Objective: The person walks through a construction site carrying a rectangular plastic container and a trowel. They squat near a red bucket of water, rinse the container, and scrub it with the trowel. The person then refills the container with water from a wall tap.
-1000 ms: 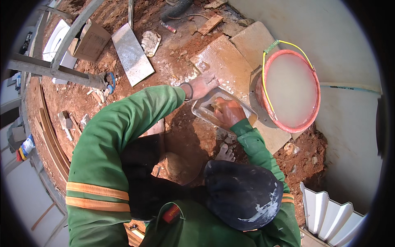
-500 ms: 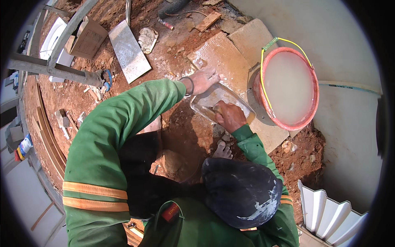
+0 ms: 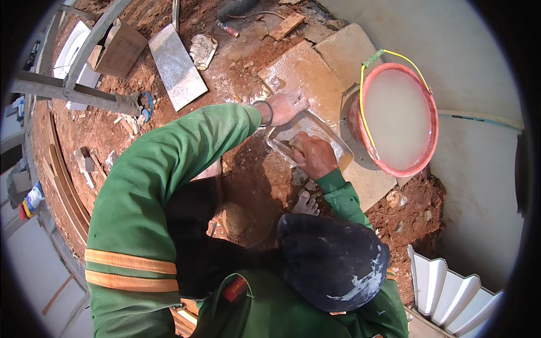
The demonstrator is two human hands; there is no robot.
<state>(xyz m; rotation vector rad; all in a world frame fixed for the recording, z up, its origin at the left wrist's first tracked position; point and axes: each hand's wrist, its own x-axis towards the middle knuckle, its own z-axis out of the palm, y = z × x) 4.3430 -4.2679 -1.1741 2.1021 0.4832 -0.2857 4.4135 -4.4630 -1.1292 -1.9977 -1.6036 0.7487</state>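
A shallow, wet rectangular tray-like piece [image 3: 322,130] with a pale raised rim lies slanted in front of me, by the stone slabs. My right hand [image 3: 316,156] is closed round a yellowish-brown grip-like piece [image 3: 297,145] over its near side. At the tray-like piece's far left corner, my left hand [image 3: 286,107] has its fingers bent and pressed together. Whatever lies under those fingers is hidden. Just to the right stands a red bucket [image 3: 354,121] of cloudy, whitish water, its yellow handle [image 3: 366,121] raised.
Wet stone slabs [image 3: 307,70] lie beyond my hands, beside a grey wall [image 3: 473,62]. On the reddish soil at left are a flat panel [image 3: 177,67], a cardboard box [image 3: 121,50] and metal bars [image 3: 67,92]. White corrugated sheeting [image 3: 451,293] stands at lower right. My bare foot [image 3: 305,204] is close by.
My left hand has moved slightly right along the far end of the tray-like piece. My right hand keeps its grip, and the piece has shifted a little to the right.
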